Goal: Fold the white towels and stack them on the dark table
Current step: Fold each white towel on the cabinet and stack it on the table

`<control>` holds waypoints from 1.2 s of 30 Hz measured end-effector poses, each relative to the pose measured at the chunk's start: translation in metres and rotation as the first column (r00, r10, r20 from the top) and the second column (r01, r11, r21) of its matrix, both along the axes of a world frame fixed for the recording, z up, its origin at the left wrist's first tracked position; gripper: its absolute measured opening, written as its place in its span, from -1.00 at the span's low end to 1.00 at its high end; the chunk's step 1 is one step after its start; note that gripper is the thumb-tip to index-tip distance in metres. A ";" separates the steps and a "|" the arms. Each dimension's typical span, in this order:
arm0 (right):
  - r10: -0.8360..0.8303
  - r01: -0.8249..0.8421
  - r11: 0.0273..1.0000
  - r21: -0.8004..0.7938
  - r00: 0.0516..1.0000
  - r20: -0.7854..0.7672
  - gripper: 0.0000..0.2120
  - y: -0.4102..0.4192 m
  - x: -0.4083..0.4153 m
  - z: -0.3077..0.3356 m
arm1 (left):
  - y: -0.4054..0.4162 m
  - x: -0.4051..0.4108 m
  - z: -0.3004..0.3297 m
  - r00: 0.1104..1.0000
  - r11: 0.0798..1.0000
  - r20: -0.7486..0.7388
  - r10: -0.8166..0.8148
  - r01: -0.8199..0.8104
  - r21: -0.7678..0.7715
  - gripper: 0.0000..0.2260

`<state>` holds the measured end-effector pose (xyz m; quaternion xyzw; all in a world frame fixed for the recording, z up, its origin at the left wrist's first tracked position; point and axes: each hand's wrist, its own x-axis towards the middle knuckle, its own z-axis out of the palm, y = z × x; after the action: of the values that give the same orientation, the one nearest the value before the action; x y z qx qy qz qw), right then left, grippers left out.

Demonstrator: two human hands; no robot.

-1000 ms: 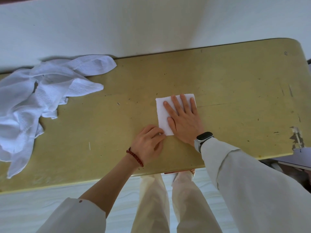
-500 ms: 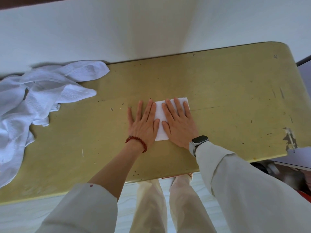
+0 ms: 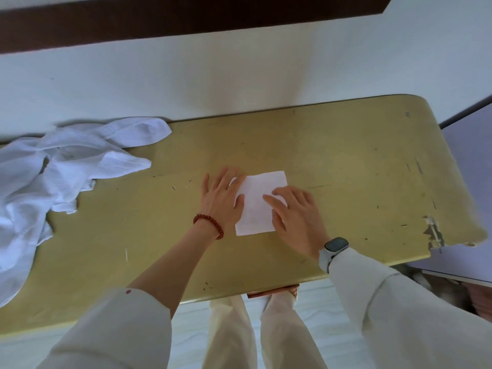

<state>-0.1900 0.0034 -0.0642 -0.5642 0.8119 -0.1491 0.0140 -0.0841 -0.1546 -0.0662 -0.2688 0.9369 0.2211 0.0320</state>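
Yellow scratched worktop [image 3: 346, 161] against a white wall [image 3: 239, 75]; folded towel [image 3: 259, 203] lies lengthwise away from the person, both hands' grip flat, left hand [image 3: 221, 201], right hand [image 3: 298, 219].

A plain white folded towel [image 3: 262, 202] on a scuffed olive-yellow table [image 3: 346, 161]. White crumpled towels [image 3: 61, 177] at left. Red bead bracelet [image 3: 209, 225], grey watch [image 3: 332, 249], cream sleeves [image 3: 399, 310], white wall [image 3: 239, 75] with dark brown band [image 3: 186, 20].

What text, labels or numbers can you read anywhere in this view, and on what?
None readable.
Smartwatch on the right wrist: its screen is dark, showing nothing.
Folded towel, the unfolded towel pile and the yellow table: no print or label, only scratches and chipped paint.
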 end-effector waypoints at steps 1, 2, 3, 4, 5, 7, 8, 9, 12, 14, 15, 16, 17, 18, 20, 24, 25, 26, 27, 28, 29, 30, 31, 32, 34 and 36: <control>0.093 -0.093 0.995 0.041 0.996 -0.014 -0.67 0.008 0.008 -0.001 | -0.001 -0.006 0.002 1.000 1.000 -0.024 0.002 -0.002 0.015 -0.59; 0.171 -0.169 0.982 0.086 0.985 -0.016 -0.68 0.016 0.015 -0.004 | -0.001 -0.014 0.004 1.000 0.999 -0.023 0.011 -0.010 0.037 -0.61; 0.216 -0.214 0.969 0.123 0.976 -0.010 -0.69 0.023 0.020 -0.006 | -0.002 -0.021 0.005 1.000 0.998 0.006 0.018 -0.019 0.061 -0.62; 0.228 -0.225 0.965 0.136 0.974 -0.003 -0.69 0.028 0.023 -0.009 | -0.002 -0.028 0.005 0.998 0.997 0.057 0.017 -0.021 0.073 -0.62; 0.209 -0.211 0.968 0.135 0.978 0.028 -0.70 0.031 0.022 -0.009 | -0.002 -0.033 0.005 0.993 0.997 0.114 0.008 -0.016 0.071 -0.61; 0.108 -0.127 0.987 0.098 0.977 0.182 -0.71 0.032 0.019 -0.006 | -0.002 -0.040 0.004 0.978 0.999 0.206 -0.009 -0.002 0.054 -0.57; 0.038 -0.068 0.994 0.091 0.956 0.291 -0.69 0.029 0.017 -0.001 | -0.002 -0.043 0.004 0.972 0.998 0.236 -0.008 -0.006 0.058 -0.56; -0.039 -0.001 0.995 0.103 0.921 0.387 -0.65 0.024 0.016 0.004 | -0.002 -0.047 0.005 0.966 0.997 0.258 0.000 -0.020 0.074 -0.57; -0.201 0.139 0.977 0.160 0.846 0.493 -0.55 0.011 0.016 0.012 | -0.006 -0.059 0.010 0.943 0.991 0.334 0.010 -0.055 0.124 -0.69; -0.227 0.162 0.972 0.170 0.836 0.500 -0.69 0.007 0.016 0.012 | -0.010 -0.064 0.013 0.930 0.989 0.366 -0.024 -0.031 0.145 -0.88; -0.237 0.169 0.970 0.176 0.826 0.512 -0.74 0.006 0.016 0.012 | -0.011 -0.064 0.014 0.933 0.985 0.358 -0.036 -0.026 0.168 -0.93; -0.261 0.185 0.964 0.193 0.802 0.537 -0.77 0.006 0.015 0.014 | -0.012 -0.063 0.015 0.940 0.980 0.338 -0.044 -0.026 0.199 -0.93; -0.302 0.221 0.953 0.208 0.763 0.571 -0.79 0.007 0.013 0.016 | -0.012 -0.061 0.018 0.950 0.972 0.309 -0.047 -0.027 0.233 -0.91; -0.349 0.279 0.937 0.210 0.719 0.602 -0.81 0.008 0.009 0.019 | -0.011 -0.057 0.023 0.961 0.965 0.275 -0.042 -0.032 0.260 -0.88; -0.414 0.408 0.899 0.160 0.670 0.617 -0.71 0.008 -0.001 0.026 | -0.007 -0.047 0.039 0.982 0.955 0.186 -0.020 -0.036 0.295 -0.87; -0.286 0.239 0.956 0.169 0.641 0.712 -0.46 -0.001 -0.028 0.051 | 0.006 -0.022 0.082 1.000 0.975 -0.005 -0.025 0.025 0.219 -0.90; -0.230 0.155 0.973 0.169 0.639 0.734 -0.58 -0.005 -0.032 0.059 | 0.010 -0.014 0.091 0.999 0.985 -0.048 -0.021 0.029 0.170 -0.90; -0.167 0.091 0.986 0.143 0.648 0.743 -0.71 -0.008 -0.034 0.068 | 0.013 -0.004 0.099 0.995 0.992 -0.102 -0.004 0.017 0.122 -0.91; -0.107 0.052 0.994 0.097 0.670 0.734 -0.82 -0.011 -0.033 0.076 | 0.016 0.006 0.105 0.987 0.996 -0.157 0.031 -0.018 0.086 -0.92; -0.053 0.028 0.999 0.047 0.709 0.703 -0.89 -0.014 -0.031 0.083 | 0.019 0.018 0.111 0.975 0.995 -0.206 0.089 -0.077 0.062 -0.93; 0.011 -0.003 1.000 -0.013 0.757 0.653 -0.91 -0.018 -0.026 0.088 | 0.022 0.032 0.117 0.956 0.986 -0.241 0.168 -0.160 0.053 -0.92; 0.080 -0.045 0.996 -0.074 0.796 0.600 -0.89 -0.022 -0.019 0.094 | 0.027 0.047 0.122 0.927 0.964 -0.266 0.265 -0.258 0.065 -0.90; 0.151 -0.092 0.987 -0.133 0.816 0.559 -0.86 -0.025 -0.009 0.101 | 0.033 0.063 0.127 0.891 0.933 -0.280 0.358 -0.347 0.091 -0.87; 0.224 -0.143 0.972 -0.188 0.811 0.540 -0.85 -0.029 0.004 0.111 | 0.041 0.081 0.133 0.852 0.898 -0.286 0.439 -0.424 0.116 -0.86; 0.360 -0.257 0.932 -0.257 0.752 0.552 -0.89 -0.034 0.033 0.131 | 0.059 0.121 0.144 0.762 0.815 -0.289 0.579 -0.555 0.168 -0.86; 0.461 -0.355 0.887 -0.294 0.680 0.570 -0.88 -0.039 0.066 0.150 | 0.078 0.165 0.160 0.628 0.694 -0.295 0.720 -0.654 0.303 -0.84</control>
<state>-0.1240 -0.0357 0.0857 -0.6483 0.5987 -0.3849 0.2704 0.0806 -0.0771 0.0935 -0.5528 0.7267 0.3429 -0.2206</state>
